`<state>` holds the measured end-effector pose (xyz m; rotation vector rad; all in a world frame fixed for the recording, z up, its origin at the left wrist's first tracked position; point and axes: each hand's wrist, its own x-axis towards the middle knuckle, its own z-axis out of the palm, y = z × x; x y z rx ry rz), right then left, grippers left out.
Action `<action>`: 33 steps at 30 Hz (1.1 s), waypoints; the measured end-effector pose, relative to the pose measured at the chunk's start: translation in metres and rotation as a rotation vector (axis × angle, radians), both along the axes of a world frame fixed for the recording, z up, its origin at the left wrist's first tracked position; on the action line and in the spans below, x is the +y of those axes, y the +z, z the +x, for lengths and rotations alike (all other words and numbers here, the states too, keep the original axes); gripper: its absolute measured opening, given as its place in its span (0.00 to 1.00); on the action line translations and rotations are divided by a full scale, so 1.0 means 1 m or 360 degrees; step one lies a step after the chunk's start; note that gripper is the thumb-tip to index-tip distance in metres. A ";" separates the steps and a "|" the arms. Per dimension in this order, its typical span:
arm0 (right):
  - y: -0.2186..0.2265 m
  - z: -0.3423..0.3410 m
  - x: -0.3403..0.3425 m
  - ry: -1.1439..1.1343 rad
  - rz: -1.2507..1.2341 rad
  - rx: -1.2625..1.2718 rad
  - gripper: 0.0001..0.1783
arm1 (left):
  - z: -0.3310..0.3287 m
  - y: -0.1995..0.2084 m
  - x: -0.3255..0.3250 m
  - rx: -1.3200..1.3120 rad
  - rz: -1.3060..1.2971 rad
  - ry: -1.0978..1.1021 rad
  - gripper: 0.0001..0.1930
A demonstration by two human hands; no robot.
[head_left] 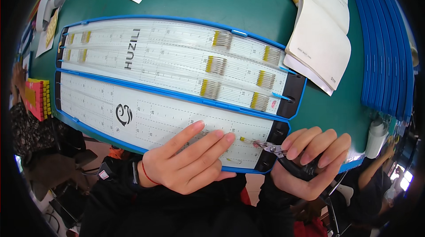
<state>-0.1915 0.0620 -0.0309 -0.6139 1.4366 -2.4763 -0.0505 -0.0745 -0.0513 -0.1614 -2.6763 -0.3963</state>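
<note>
Left hand over white panel; right hand grips pliers.

Case on table, notebook to its right

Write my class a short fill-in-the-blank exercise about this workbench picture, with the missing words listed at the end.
1. The pliers are in the person's ____ hand.
2. The left hand has a thin ____ cord at its wrist.
3. The open case is edged in ____.
4. The notebook lies on a ____ tabletop.

Missing words: right; red; blue; green.
</note>
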 end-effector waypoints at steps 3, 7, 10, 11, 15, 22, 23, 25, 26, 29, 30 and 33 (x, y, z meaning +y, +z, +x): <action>0.000 0.000 0.001 -0.0023 0.0013 -0.0052 0.16 | -0.001 -0.001 0.001 -0.0004 0.0004 -0.0003 0.24; 0.002 -0.001 0.001 -0.0001 0.0053 -0.0040 0.16 | -0.001 0.002 0.000 -0.0002 -0.0002 -0.0008 0.24; 0.000 0.001 -0.001 -0.0165 -0.0050 -0.0066 0.16 | 0.000 0.001 -0.001 0.0000 -0.0005 -0.0023 0.23; -0.001 0.000 -0.001 -0.0155 -0.0055 -0.0059 0.16 | 0.000 0.000 -0.001 0.0008 -0.0010 -0.0012 0.23; 0.000 -0.001 0.000 -0.0280 -0.0094 -0.0022 0.14 | 0.001 -0.002 -0.002 0.0092 0.0071 -0.0067 0.21; 0.019 0.000 0.014 -0.0574 0.0213 0.0179 0.11 | 0.005 0.001 -0.002 0.0119 0.0094 -0.0082 0.18; 0.025 0.000 0.017 -0.0610 0.0327 0.0306 0.11 | 0.005 0.002 -0.002 0.0130 0.0100 -0.0102 0.18; 0.034 -0.006 0.027 -0.0651 0.0393 0.0508 0.09 | 0.001 0.001 -0.002 0.0112 0.0187 -0.0119 0.18; 0.038 -0.011 0.038 -0.0579 0.0877 0.0760 0.10 | 0.000 0.002 -0.002 0.0139 0.0204 -0.0161 0.18; 0.028 -0.038 0.048 -0.0183 0.1844 0.1529 0.20 | 0.003 0.002 -0.010 -0.0018 0.0241 -0.0114 0.16; 0.021 -0.043 0.047 -0.0183 0.1952 0.1554 0.24 | 0.003 0.000 -0.011 -0.0080 0.0275 -0.0121 0.16; 0.034 -0.033 0.060 -0.0219 0.2000 0.1521 0.29 | 0.006 0.010 -0.011 -0.0174 0.0285 -0.0105 0.17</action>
